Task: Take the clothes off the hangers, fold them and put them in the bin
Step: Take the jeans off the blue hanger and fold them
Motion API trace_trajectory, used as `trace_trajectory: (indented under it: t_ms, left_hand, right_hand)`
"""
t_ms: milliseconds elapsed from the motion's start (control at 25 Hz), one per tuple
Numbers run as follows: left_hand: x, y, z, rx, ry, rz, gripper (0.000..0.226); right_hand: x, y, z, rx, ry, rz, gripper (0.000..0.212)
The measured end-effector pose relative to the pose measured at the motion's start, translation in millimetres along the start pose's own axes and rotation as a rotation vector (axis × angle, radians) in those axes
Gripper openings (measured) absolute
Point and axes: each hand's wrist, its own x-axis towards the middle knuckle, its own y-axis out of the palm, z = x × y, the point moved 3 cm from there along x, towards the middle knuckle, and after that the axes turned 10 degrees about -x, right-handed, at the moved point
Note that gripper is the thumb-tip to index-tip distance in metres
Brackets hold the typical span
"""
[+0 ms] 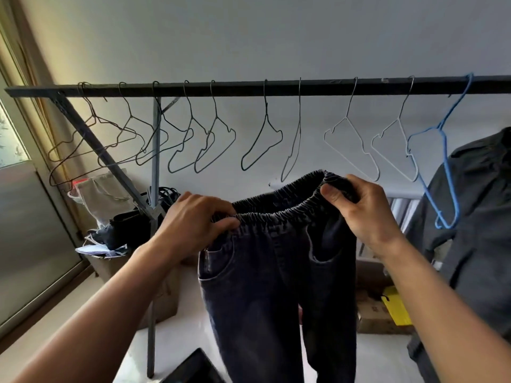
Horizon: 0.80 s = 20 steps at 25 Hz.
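Spanning the view, the rail (276,88) carried a row of bare hangers (266,111); the jeans (276,272) hung clear below its middle, held up by the waistband. A grey shirt (481,217) crowded the rail's right end, so a swing that way would likely have snagged it or the blue hanger (445,161). Open room lay toward the person and downward. The left hand (193,217) pinched the waistband's left side and the right hand (367,208) gripped its right; a slack pinch could have dropped the jeans.
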Motion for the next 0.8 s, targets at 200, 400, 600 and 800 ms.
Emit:
trace_trajectory:
  t_ms: [200, 400, 600, 800]
  left_hand:
    - [2.5, -12.8, -14.6, 0.025, 0.003, -0.101, 0.016]
    - [2.6, -29.6, -11.9, 0.154, -0.029, -0.126, 0.020]
    - [-3.6, -36.4, -7.3, 0.195, -0.067, -0.109, 0.020]
    - [-8.5, -41.5, -16.9, 0.229, -0.188, -0.146, 0.054]
  right_hand:
    - [-9.0, 4.3, -13.1, -0.045, 0.037, -0.016, 0.030]
    - [-16.5, 13.0, 5.5, -0.310, -0.245, 0.224, 0.055]
    - [-4.5, 15.1, 19.5, -0.685, -0.498, 0.218, 0.019]
    - [0.3, 17.3, 14.8, -0.525, -0.264, 0.276, 0.029]
